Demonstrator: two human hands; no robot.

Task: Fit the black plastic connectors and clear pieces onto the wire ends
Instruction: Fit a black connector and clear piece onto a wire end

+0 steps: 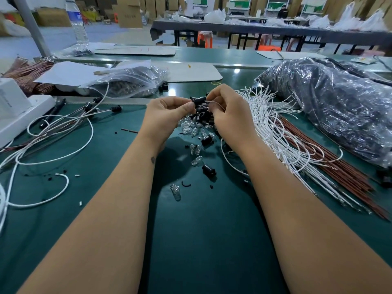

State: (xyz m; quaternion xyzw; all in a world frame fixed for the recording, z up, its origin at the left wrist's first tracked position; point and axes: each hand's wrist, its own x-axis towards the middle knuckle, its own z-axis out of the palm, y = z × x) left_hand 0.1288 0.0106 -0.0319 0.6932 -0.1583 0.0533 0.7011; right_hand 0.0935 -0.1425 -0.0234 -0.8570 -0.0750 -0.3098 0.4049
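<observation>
My left hand (167, 113) pinches a black plastic connector (198, 101) held above the green table. My right hand (227, 111) meets it from the right and pinches a thin white wire (216, 103) at the connector's end. Under the hands lies a heap of loose black connectors (203, 115) and clear bulb-like pieces (192, 129). More clear pieces (196, 161) and a black connector (209, 170) lie scattered nearer to me. A bundle of white wires (273, 132) fans out to the right, with brown wires (331, 162) beside it.
Finished wires with black ends (99, 109) lie at the left. A clear bag of parts (129, 81) sits behind them, next to white paper (70, 73). A large plastic bag of dark parts (331, 105) fills the right. A water bottle (77, 22) stands at the back left.
</observation>
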